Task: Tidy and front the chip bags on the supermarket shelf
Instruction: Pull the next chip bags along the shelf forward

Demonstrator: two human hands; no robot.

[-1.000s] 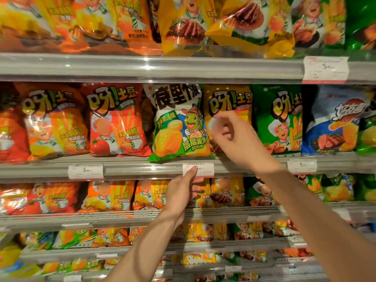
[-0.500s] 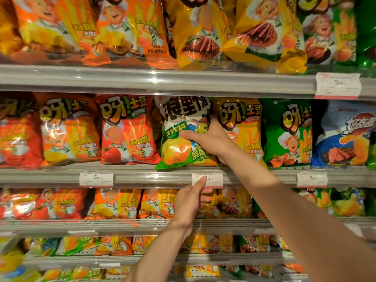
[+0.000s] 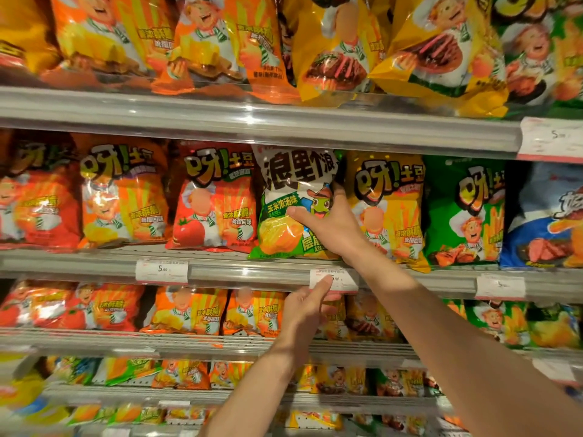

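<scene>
Under the right hand [image 3: 331,225], on the middle shelf, stood a green-and-white crinkled foil chip bag with a frog mascot [image 3: 293,209]. That hand gripped the bag's right edge, thumb laid across its front, fingers hidden behind. Just right of the hand sat a yellow foil chip bag [image 3: 391,203]; left of the held bag, a red tomato-print chip bag [image 3: 214,200]. Below, the left hand [image 3: 304,313] touched a white paper price tag [image 3: 344,280] on the grey metal shelf rail [image 3: 252,272], index finger extended, other fingers loosely curled, holding nothing. Hands apart.
</scene>
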